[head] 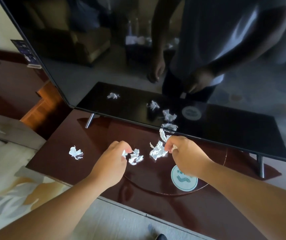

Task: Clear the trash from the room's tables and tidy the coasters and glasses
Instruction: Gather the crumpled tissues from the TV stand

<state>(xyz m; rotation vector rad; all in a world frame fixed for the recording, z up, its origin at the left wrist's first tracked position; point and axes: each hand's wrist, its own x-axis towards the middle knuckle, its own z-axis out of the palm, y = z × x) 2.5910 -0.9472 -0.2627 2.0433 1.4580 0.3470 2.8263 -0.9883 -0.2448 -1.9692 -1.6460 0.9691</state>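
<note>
On the glossy dark reddish-brown table [61,163], a crumpled white paper scrap [75,152] lies alone at the left. The left hand [114,156] pinches a small white wad [125,153] beside two more crumpled pieces [135,157]. The right hand [182,153] curls its fingers around a white bit [174,149], above the round white-and-green coaster [184,181].

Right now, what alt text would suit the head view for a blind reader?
The left hand and right hand each pinch crumpled paper over a glossy dark table before a television; more paper scraps and a round coaster lie on it.
</note>
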